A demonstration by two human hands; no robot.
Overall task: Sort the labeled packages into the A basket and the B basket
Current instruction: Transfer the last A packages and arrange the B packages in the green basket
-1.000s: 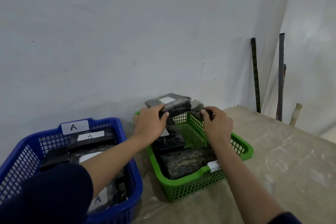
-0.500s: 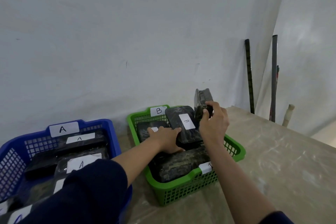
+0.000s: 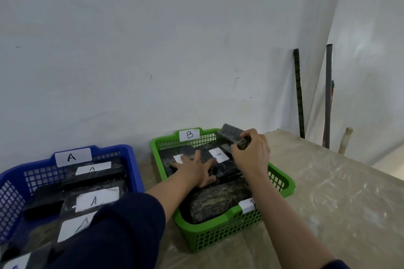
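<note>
A green basket [image 3: 282, 183] tagged B stands mid-table and holds several dark wrapped packages, one with a white B label [image 3: 219, 154]. My left hand [image 3: 194, 170] lies flat with spread fingers on the packages inside it. My right hand [image 3: 251, 153] grips a small dark package [image 3: 231, 135] over the basket's far right corner, tilted. To the left, a blue basket [image 3: 131, 159] tagged A contains several dark packages with A labels [image 3: 94, 201].
The table [image 3: 328, 203] is covered in clear plastic sheeting and extends to the right. A white wall runs right behind both baskets. Dark metal bars [image 3: 298, 94] and a wooden stick lean in the far right corner beyond the table edge.
My left hand set its B package down in the green basket and now lies flat on the pile. My right hand lowered and tilted the small package toward the basket's far corner.
</note>
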